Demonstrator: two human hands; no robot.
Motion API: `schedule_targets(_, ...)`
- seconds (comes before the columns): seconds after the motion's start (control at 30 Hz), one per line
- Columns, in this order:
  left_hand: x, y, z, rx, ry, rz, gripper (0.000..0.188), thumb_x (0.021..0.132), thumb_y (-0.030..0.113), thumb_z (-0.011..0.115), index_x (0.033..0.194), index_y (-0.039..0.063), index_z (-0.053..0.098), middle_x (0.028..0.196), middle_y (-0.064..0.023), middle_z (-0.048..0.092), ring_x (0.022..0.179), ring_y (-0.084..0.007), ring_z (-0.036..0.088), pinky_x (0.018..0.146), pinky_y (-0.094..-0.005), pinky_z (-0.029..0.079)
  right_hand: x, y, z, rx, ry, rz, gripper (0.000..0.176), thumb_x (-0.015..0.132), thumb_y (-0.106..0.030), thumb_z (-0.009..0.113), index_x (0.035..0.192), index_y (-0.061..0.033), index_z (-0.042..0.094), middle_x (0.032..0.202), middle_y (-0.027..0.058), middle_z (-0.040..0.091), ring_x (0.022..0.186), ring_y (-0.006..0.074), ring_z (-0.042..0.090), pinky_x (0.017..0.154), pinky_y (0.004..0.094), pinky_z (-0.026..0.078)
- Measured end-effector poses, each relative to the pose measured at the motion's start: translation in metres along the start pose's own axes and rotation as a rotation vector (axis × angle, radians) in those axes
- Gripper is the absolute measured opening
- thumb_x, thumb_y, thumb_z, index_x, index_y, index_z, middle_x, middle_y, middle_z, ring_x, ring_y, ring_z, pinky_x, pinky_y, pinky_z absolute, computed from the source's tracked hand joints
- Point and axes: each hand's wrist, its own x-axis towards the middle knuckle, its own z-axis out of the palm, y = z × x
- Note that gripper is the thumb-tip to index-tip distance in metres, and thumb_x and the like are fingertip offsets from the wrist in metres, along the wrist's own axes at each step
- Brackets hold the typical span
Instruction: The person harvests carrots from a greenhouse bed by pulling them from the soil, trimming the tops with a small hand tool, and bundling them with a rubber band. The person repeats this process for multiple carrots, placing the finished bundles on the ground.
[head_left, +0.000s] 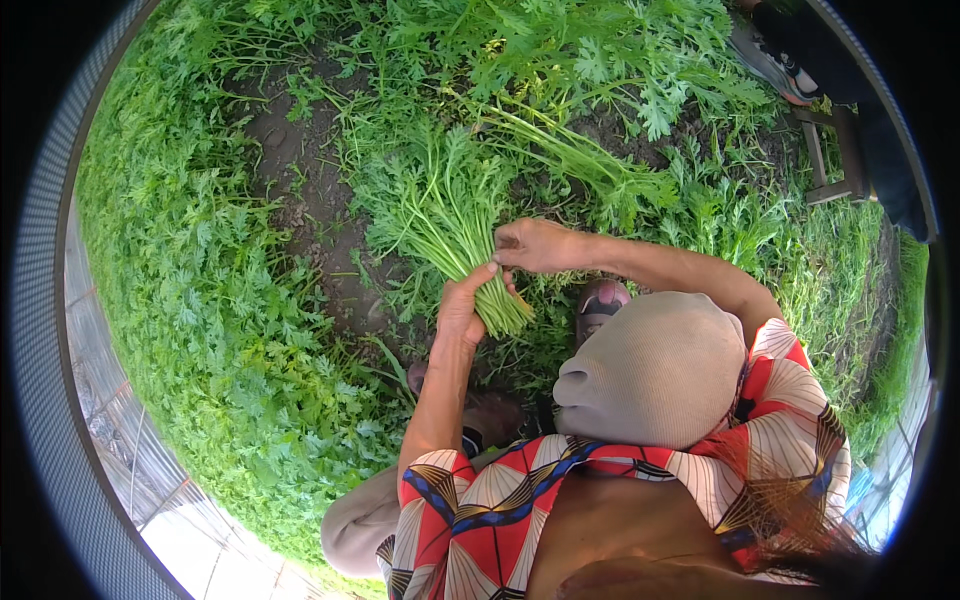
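Observation:
A bunch of leafy greens with lobed leaves (454, 214) lies in my left hand (463, 304), its pale cut stems towards my body and its leaves pointing away. The thumb of that hand crosses the stems, and the fingers wrap behind them. My right hand (529, 245) is at the right edge of the bunch, fingertips pinched together close to the left thumb. Whether something small sits between those fingertips cannot be seen. Beyond the right hand, more long-stemmed greens (577, 150) lie on the plants.
Dense rows of the same leafy plants (202, 300) grow on the left and at the top. Bare soil (322, 217) shows between them. My shoe (602, 300) is just below the right forearm. At upper right are a small wooden stool (832, 161) and another person's shoe (772, 64).

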Motion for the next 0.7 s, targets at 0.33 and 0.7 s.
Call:
schedule_targets(0.33, -0.044, 0.011, 0.019, 0.279, 0.100, 0.108, 0.030, 0.084, 0.002, 0.068, 0.112, -0.008, 0.060, 0.095, -0.0162, 0.069, 0.071, -0.0202, 0.065, 0.063, -0.0340, 0.057, 0.090, -0.061, -0.060, -0.780, 0.315, -0.568, 0.012, 0.089, -0.009, 0.061, 0.093, 0.0020, 0.063, 0.097, 0.0196, 0.065, 0.063, 0.0329, 0.066, 0.061, 0.0467, 0.056)
schedule_targets(0.7, -0.101, 0.036, -0.034, -0.238, -0.088, 0.443, 0.049, 0.084, 0.002, 0.068, 0.127, 0.000, 0.045, 0.101, -0.0087, 0.056, 0.076, -0.0165, 0.048, 0.073, -0.0337, 0.044, -0.109, -0.047, -0.123, -0.140, 0.414, -0.124, 0.031, 0.104, -0.028, 0.050, 0.094, -0.0004, 0.060, 0.070, 0.0086, 0.066, 0.061, 0.0208, 0.067, 0.061, 0.0371, 0.054)
